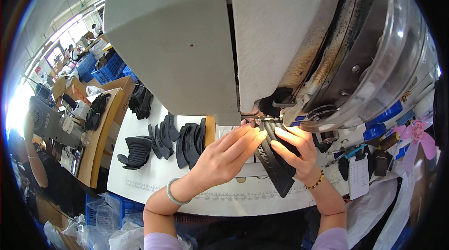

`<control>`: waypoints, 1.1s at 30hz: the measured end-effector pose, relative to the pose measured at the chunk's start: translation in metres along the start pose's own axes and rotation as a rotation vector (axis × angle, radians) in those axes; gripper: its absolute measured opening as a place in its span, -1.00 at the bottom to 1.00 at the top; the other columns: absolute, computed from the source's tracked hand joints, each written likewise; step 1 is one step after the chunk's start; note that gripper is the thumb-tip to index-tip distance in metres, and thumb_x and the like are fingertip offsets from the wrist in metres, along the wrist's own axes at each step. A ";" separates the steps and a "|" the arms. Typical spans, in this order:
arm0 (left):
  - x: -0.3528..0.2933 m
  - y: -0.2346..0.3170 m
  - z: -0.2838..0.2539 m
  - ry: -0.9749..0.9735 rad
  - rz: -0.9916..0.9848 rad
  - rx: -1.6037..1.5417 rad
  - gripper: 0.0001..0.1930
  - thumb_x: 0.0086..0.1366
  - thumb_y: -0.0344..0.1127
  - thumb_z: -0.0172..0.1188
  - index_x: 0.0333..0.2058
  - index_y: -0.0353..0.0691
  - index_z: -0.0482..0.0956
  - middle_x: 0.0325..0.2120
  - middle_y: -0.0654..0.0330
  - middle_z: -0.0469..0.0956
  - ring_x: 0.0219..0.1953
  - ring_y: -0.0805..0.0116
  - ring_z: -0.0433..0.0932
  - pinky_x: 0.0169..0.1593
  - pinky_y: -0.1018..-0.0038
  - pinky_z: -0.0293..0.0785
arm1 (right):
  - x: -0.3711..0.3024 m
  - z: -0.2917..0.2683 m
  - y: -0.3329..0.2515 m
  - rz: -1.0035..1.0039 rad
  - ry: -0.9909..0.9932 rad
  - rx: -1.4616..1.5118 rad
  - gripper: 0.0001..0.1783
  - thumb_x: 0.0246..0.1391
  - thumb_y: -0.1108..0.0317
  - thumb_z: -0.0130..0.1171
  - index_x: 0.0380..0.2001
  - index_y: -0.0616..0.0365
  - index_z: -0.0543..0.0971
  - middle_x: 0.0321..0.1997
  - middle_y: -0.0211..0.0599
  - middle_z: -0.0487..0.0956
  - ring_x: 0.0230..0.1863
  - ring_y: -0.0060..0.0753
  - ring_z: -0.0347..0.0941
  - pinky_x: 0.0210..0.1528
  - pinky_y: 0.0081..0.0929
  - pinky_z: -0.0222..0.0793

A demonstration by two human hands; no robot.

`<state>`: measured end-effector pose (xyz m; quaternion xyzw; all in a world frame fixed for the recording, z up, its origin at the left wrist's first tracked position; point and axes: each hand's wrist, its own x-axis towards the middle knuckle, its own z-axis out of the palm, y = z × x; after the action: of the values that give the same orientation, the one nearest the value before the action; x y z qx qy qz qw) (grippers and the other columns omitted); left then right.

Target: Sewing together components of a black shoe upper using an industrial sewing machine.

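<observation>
A black curved strap-like piece [276, 173] with pale lettering lies under the head of a large industrial sewing machine [177, 48], its wide end toward me. My left hand [229, 154] presses its fingers together on the left edge of the piece, close to the needle area. From the other side, my right hand [299, 149] grips the piece with bent fingers. The needle and the fingertips of my left hand are partly hidden by the machine head. To the left, several similar black pieces [189, 144] lie in rows beside a black stack [137, 150].
The white machine table [224, 203] has a ruler scale along its front edge. Blue trays [381, 126], a pink fan [416, 133] and a white tag [358, 177] are at the right. A blue crate [126, 208] with plastic bags stands at the lower left; another person sits beyond.
</observation>
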<state>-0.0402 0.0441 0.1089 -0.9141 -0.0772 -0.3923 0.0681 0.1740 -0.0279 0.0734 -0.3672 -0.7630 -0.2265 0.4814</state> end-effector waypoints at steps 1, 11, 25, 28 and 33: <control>0.000 0.000 0.000 -0.002 -0.002 0.003 -0.52 -0.11 -0.56 0.19 -0.09 -0.48 0.56 -0.14 0.05 0.48 0.02 0.10 0.53 -0.02 0.33 0.60 | 0.001 0.000 -0.001 0.015 0.003 0.001 -0.61 -0.17 0.37 0.25 -0.16 0.06 0.67 -0.05 -0.20 0.59 -0.05 -0.12 0.46 -0.12 -0.25 0.35; 0.000 -0.003 0.005 0.002 -0.040 0.019 -0.48 -0.08 -0.58 0.21 -0.02 -0.44 0.56 -0.16 0.11 0.40 -0.06 0.20 0.50 -0.16 0.38 0.57 | 0.008 -0.001 0.004 0.073 -0.012 0.074 -0.62 -0.22 0.37 0.31 -0.20 0.07 0.67 -0.14 -0.27 0.57 -0.05 -0.19 0.47 -0.07 -0.23 0.35; 0.010 0.002 0.006 0.229 -0.050 0.064 -0.63 0.04 -0.47 0.30 -0.13 -0.40 0.52 -0.34 0.04 0.61 -0.33 0.13 0.64 -0.18 0.36 0.63 | -0.002 0.003 0.016 -0.140 0.045 -0.013 -0.68 -0.07 0.43 0.27 -0.16 0.02 0.60 -0.09 -0.33 0.55 -0.02 -0.24 0.50 0.08 -0.21 0.50; 0.007 0.005 0.008 0.279 -0.237 0.006 -0.65 -0.01 -0.64 0.25 -0.17 -0.45 0.54 -0.29 -0.01 0.65 -0.40 0.14 0.65 -0.29 0.43 0.61 | -0.002 0.001 0.017 -0.219 0.068 -0.056 -0.68 -0.11 0.46 0.31 -0.19 0.10 0.60 -0.09 -0.33 0.56 -0.01 -0.25 0.51 0.03 -0.30 0.53; 0.002 0.012 0.007 0.163 0.067 0.121 -0.68 -0.02 -0.55 0.21 -0.21 -0.36 0.64 -0.27 0.08 0.62 -0.20 0.20 0.64 -0.07 0.39 0.64 | -0.001 0.000 0.017 -0.153 0.044 0.069 -0.71 -0.07 0.44 0.26 -0.19 0.18 0.60 -0.08 -0.30 0.56 0.01 -0.23 0.51 0.08 -0.23 0.51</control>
<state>-0.0309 0.0336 0.1048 -0.8755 -0.0642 -0.4574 0.1422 0.1875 -0.0180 0.0724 -0.2861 -0.7853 -0.2443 0.4918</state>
